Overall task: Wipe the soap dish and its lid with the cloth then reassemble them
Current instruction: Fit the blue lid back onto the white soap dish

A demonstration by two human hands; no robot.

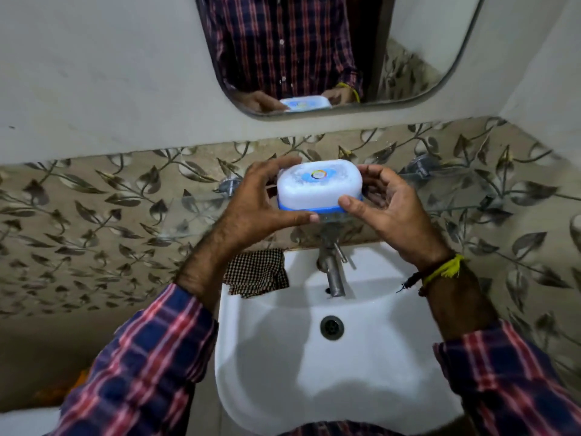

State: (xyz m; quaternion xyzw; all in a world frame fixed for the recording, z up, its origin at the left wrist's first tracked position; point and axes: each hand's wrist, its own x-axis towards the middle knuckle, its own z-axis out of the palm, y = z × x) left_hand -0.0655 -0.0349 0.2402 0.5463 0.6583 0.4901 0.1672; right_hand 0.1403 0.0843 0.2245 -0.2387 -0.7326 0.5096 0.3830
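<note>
The soap dish is assembled: a translucent white lid (319, 187) with a round coloured mark sits on a blue base (314, 211). It rests on a glass shelf (195, 201) above the tap. My left hand (261, 199) holds its left side, thumb along the front lower edge. My right hand (386, 209) cups its right side, thumb on the front right corner. A dark checked cloth (256, 272) lies bunched on the basin's back left rim, apart from both hands.
A white wash basin (283, 357) with a drain (331, 327) lies below. A steel tap (331, 265) stands right under the dish. A mirror (314, 48) hangs on the wall above, and leaf-patterned tiles (94, 215) line the wall behind the shelf.
</note>
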